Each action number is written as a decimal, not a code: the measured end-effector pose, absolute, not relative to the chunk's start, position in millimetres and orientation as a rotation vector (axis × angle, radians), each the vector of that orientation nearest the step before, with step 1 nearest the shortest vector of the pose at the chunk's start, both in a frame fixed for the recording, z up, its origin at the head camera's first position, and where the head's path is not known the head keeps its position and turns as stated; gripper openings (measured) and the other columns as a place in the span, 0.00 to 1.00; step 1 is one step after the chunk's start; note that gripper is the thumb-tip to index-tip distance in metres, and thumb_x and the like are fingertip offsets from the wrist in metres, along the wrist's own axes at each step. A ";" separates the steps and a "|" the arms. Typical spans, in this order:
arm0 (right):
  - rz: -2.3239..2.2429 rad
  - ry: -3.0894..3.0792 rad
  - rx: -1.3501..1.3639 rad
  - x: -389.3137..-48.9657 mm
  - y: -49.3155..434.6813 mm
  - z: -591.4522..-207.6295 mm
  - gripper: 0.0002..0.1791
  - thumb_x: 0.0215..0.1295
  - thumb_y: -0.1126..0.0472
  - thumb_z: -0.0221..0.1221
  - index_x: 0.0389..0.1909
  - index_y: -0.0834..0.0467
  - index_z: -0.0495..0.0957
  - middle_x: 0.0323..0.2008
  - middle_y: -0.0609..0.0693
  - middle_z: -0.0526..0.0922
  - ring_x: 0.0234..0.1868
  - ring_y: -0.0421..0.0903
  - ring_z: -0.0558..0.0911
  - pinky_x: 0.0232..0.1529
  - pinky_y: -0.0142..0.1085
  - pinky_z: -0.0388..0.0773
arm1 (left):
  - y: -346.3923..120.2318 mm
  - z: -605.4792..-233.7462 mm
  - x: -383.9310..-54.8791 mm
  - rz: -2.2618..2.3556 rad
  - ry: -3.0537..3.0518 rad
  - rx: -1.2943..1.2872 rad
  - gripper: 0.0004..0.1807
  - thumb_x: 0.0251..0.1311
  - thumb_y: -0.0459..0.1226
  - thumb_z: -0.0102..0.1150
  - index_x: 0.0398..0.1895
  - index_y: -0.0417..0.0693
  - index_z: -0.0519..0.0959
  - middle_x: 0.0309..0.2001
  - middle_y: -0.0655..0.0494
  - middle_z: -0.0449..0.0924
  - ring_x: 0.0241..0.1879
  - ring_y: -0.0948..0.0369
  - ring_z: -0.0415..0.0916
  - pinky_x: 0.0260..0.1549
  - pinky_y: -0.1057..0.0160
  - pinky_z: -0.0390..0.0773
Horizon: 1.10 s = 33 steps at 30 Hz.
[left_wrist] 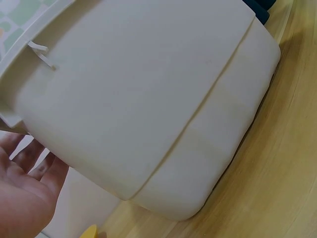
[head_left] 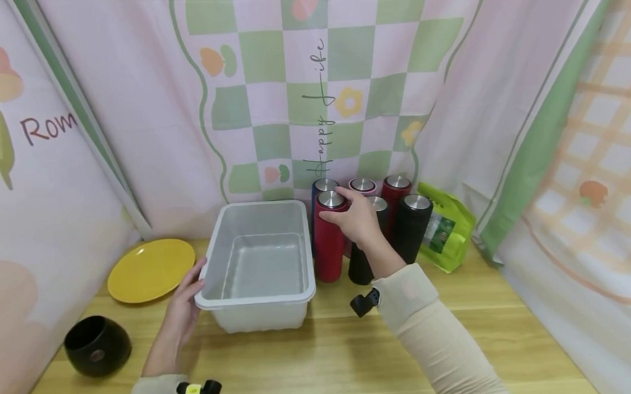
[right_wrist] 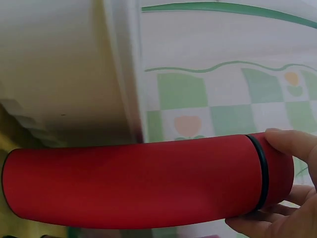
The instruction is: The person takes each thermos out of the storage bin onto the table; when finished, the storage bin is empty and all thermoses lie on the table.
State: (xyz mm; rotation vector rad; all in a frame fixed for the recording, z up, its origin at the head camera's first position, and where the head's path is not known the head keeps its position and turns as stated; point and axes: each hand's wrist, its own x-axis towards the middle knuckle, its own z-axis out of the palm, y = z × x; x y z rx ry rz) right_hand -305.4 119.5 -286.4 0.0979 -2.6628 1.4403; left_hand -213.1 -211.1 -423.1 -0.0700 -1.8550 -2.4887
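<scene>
My right hand (head_left: 358, 217) grips the lid of a red thermos (head_left: 330, 250), thumb on one side and fingers on the other. In the right wrist view the thermos (right_wrist: 133, 183) has a black ring below its lid. Left of it stands a light grey plastic bin (head_left: 268, 265). My left hand (head_left: 184, 302) rests against the bin's left rim with loosely extended fingers. From the left wrist, the fingers (left_wrist: 47, 171) show by the corner of the bin (left_wrist: 138, 94), below its rim.
Behind and right of the red thermos stand a blue thermos (head_left: 325, 184), a pink-rimmed one (head_left: 362, 185), a dark red one (head_left: 397, 187) and black ones (head_left: 413, 230). A green bag (head_left: 448, 229) leans at the right. A yellow plate (head_left: 150, 271) and black cup (head_left: 97, 346) lie left.
</scene>
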 end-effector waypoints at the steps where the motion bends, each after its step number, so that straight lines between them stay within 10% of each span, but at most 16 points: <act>1: 1.429 -2.664 0.095 -306.2 119.3 -289.2 0.38 0.58 0.56 0.69 0.70 0.52 0.67 0.67 0.60 0.65 0.62 0.58 0.68 0.56 0.51 0.70 | -211.0 -423.2 -213.2 -2.487 -1.855 -0.071 0.30 0.75 0.37 0.39 0.78 0.46 0.50 0.72 0.56 0.49 0.60 0.68 0.58 0.55 0.68 0.62; 12: 1.389 -2.652 0.049 -314.1 120.7 -310.5 0.38 0.58 0.56 0.69 0.70 0.54 0.67 0.67 0.60 0.66 0.63 0.57 0.67 0.60 0.51 0.66 | -209.4 -426.2 -213.9 -2.484 -1.843 -0.074 0.28 0.75 0.37 0.40 0.77 0.51 0.55 0.66 0.65 0.56 0.58 0.68 0.60 0.54 0.67 0.63; 33: 1.320 -2.640 0.087 -319.4 115.5 -317.4 0.38 0.61 0.55 0.67 0.71 0.57 0.64 0.68 0.60 0.63 0.65 0.58 0.64 0.62 0.51 0.64 | -211.0 -417.6 -218.2 -2.519 -1.868 -0.035 0.30 0.75 0.36 0.39 0.78 0.46 0.49 0.76 0.50 0.43 0.65 0.63 0.53 0.57 0.67 0.59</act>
